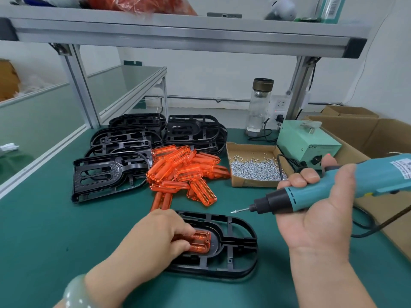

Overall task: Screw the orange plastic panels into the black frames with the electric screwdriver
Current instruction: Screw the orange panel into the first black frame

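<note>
We find one orange panel point(201, 241) seated in the oval recess of the black frame point(233, 245), which lies flat on the near part of the green mat point(44, 241). Our left hand point(155, 234) covers the panel's left end; its curled fingertips point(181, 245) pinch the panel across its width, leaving the right end bare. Our right hand point(318, 210) hovers above and to the right of the frame, palm up, fingers wrapped round the teal electric screwdriver point(333, 185). The tool lies nearly level, its bit point(239, 211) pointing left with a small screw on the tip, clear of the frame and apart from the left fingers. Farther off, a loose pile of orange panels point(186, 170) sits mid-table, with stacks of black frames point(124, 156) to its left and behind it. To the right of the pile stands a cardboard tray point(251, 184) of silver screws point(253, 170), and beyond it a pale green power box point(307, 143) and a glass bottle point(259, 107).
</note>
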Tool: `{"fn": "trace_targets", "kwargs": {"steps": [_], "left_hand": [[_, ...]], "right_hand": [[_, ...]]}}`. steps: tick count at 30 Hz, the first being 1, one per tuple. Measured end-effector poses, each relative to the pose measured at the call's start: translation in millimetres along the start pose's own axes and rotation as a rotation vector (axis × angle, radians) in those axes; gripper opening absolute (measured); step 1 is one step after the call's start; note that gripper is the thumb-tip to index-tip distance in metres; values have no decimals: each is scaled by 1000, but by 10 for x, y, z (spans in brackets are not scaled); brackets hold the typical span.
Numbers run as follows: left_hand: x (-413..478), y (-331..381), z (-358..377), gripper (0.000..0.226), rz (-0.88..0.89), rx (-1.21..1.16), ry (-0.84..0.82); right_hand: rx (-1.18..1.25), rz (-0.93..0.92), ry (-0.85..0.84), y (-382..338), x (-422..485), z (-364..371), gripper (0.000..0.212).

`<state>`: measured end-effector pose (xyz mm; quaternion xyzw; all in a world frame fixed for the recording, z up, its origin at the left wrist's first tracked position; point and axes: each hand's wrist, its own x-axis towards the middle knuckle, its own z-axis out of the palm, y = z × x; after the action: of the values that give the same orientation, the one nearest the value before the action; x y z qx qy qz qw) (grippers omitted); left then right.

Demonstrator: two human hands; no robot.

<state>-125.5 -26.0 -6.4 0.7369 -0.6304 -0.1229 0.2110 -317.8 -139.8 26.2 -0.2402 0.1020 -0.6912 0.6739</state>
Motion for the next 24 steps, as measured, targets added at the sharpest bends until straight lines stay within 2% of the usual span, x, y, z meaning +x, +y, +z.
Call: {"fn": "trace_targets", "kwargs": {"steps": [2,4,13,15,19,24], "left_hand": [[49,-10,34,24,13,44,-44],[108,50,44,25,28,103,-56],[402,241,209,45,-30,263,-6],[386,191,202,50,11,217,-15],[222,-1,179,73,165,58,-163],[235,47,343,70,230,188,-28]], "right_hand": [[-66,50,42,20,140,42,20],[-68,43,-8,18,123,24,21],[-133,52,-13,89,213,75,26],[-134,53,-9,81,227,83,24],[-139,62,-27,65,259,35,25],[-146,76,-6,107,299,63,31]]}}
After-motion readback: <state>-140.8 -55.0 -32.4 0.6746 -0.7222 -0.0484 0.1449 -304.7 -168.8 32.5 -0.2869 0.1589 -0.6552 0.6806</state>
